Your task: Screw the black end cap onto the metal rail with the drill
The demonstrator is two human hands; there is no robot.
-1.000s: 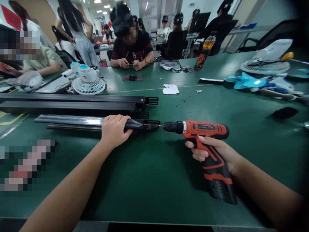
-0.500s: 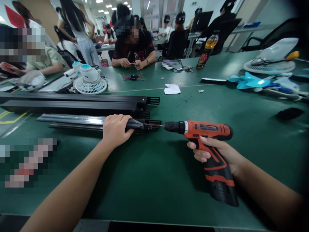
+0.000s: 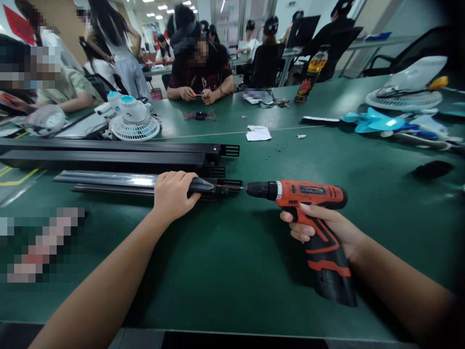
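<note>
A long, dark, shiny bar (image 3: pixel 109 179) lies on the green table, and my left hand (image 3: pixel 176 195) is wrapped over it near its right end. That end has a black slotted bracket (image 3: pixel 228 184). My right hand (image 3: pixel 323 225) grips an orange and black cordless drill (image 3: pixel 312 193) by its handle, held level with the chuck facing left. The drill's thin bit (image 3: pixel 242 188) reaches into the bracket end of the bar; its tip is hidden, so I cannot tell what it touches.
Two more long black bars (image 3: pixel 109 159) lie just behind. Farther back are a white fan part (image 3: pixel 134 127), a torn paper (image 3: pixel 258 134), a drink bottle (image 3: pixel 310 77) and blue fan blades (image 3: pixel 378 121). A person (image 3: pixel 199 63) sits across the table, hands on a small tool.
The drill and my right hand have shifted very slightly left and up, with the whole view shifting a little too. Both grips stay the same.
</note>
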